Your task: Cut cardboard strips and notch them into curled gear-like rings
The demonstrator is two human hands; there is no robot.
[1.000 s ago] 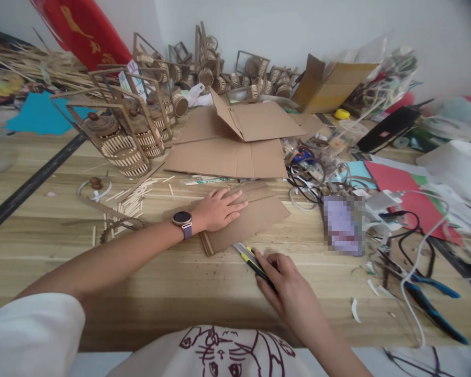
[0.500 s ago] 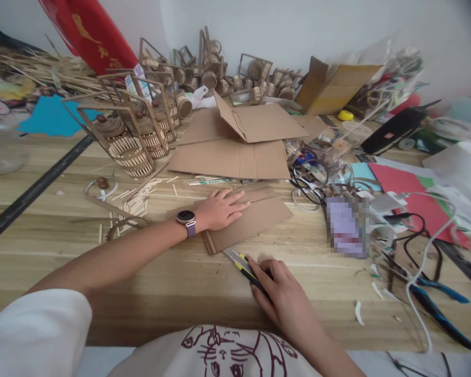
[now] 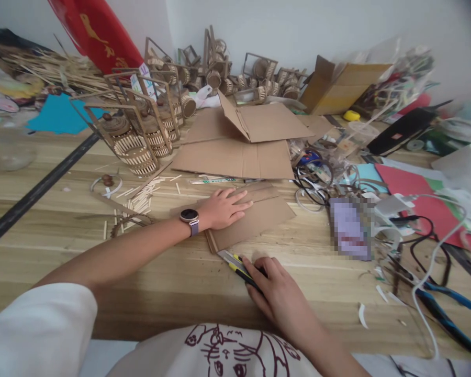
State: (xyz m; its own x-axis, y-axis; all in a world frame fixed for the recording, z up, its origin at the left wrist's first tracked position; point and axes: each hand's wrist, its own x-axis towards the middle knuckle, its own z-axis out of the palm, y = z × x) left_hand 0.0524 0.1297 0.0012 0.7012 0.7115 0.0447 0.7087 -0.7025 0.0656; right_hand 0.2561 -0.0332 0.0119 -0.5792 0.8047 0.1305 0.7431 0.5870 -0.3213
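Flat on a piece of brown cardboard [image 3: 265, 217] lies my left hand [image 3: 224, 208], fingers spread, pressing it against the wooden table. A watch [image 3: 189, 215] is on that wrist. My right hand [image 3: 275, 290] grips a yellow and black utility knife [image 3: 241, 269], blade out and pointing up and left. The blade's tip is at the near corner of the cardboard; whether it touches cannot be made out. Larger folded cardboard sheets [image 3: 235, 157] lie just behind. Thin bamboo sticks [image 3: 141, 199] are scattered left of my left hand.
Small bamboo baskets with tall handles [image 3: 135, 152] stand at the back left. An opened cardboard box [image 3: 341, 89] is at the back right. Tangled cords [image 3: 317, 183], red paper [image 3: 412, 191] and blue-handled pliers [image 3: 447, 314] lie to the right. A black strip [image 3: 43, 186] crosses the table's left.
My right hand has shifted the knife slightly left, bringing its blade to the cardboard's near corner. My left hand stays on the cardboard. The whole view has moved slightly.
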